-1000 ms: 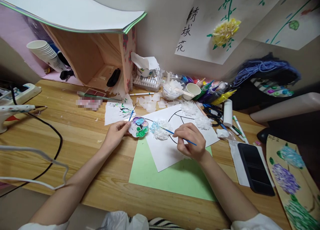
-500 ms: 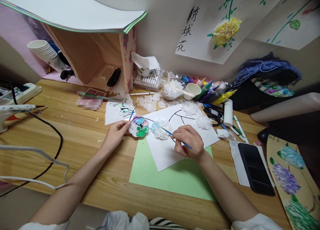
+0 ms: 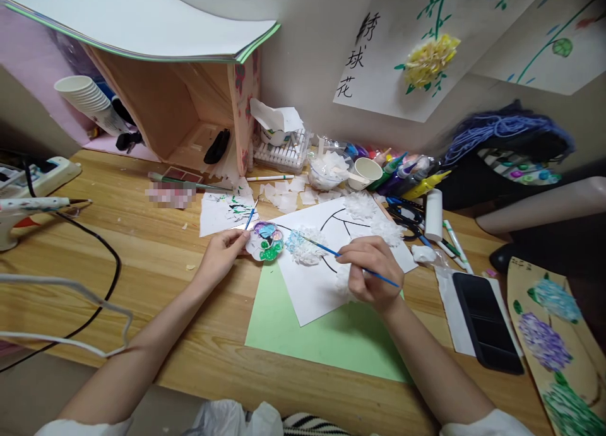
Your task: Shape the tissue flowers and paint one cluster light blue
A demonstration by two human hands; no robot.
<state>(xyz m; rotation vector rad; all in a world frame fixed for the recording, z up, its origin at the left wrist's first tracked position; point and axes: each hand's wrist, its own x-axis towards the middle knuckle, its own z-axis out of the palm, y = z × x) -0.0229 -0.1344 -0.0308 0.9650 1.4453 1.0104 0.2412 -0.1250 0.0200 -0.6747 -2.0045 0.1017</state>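
Note:
My right hand (image 3: 374,269) is closed on a blue-handled paintbrush (image 3: 326,250), its tip touching a white paper flower (image 3: 307,247) whose left part is tinted light blue. That flower sits on a white sheet (image 3: 303,297) with black branch lines and more white crumpled flowers (image 3: 362,206). Part of the sheet and another flower lie behind my right hand. Under the sheet is green paper (image 3: 284,335). My left hand (image 3: 225,253) pinches the edge of a flower-shaped paint palette (image 3: 265,250) holding purple, blue, black and green paint. A second brush (image 3: 252,214) stands out just above those fingers.
A paint-smeared tissue (image 3: 218,212), paper scraps (image 3: 284,199), a paper cup (image 3: 364,173) and paint bottles (image 3: 426,182) lie along the back. Scissors (image 3: 407,212) and a black phone (image 3: 487,322) are at right. A hot glue gun (image 3: 33,206) and cables are at left.
My right hand has shifted to the right, and the brush now slants lower with its tip further left on the blue part of the flower. My left hand still holds the palette.

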